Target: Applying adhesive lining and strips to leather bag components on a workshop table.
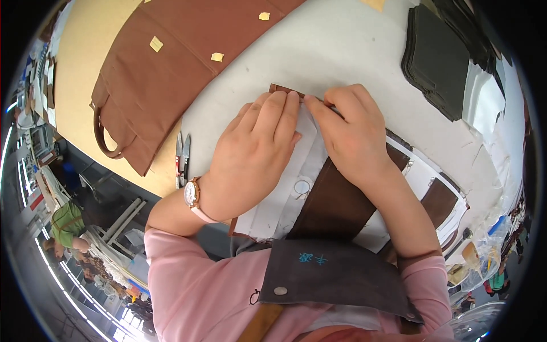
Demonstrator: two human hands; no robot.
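Note:
A brown leather piece with white backing [285, 199] lies across the table edge in front of me. Its far end is a narrow brown edge strip [277, 88]. My left hand [256, 142] lies over that end, fingers stretched out side by side, their tips pressing on the strip. Beside it, my right hand [353, 134] pinches the same strip between thumb and bent forefinger; the exact grip is partly hidden. A round pale disc [302, 187] sits on the white backing. A dark brown leather band [330, 199] runs under my right wrist.
Left of my hands lie thread snips [183, 157] and a large brown leather bag [154, 80] with a handle and small yellow tabs. Stacked dark panels [436, 62] stand at the far right. Nearer right are more white-and-brown pieces [439, 199] and clear plastic [484, 256].

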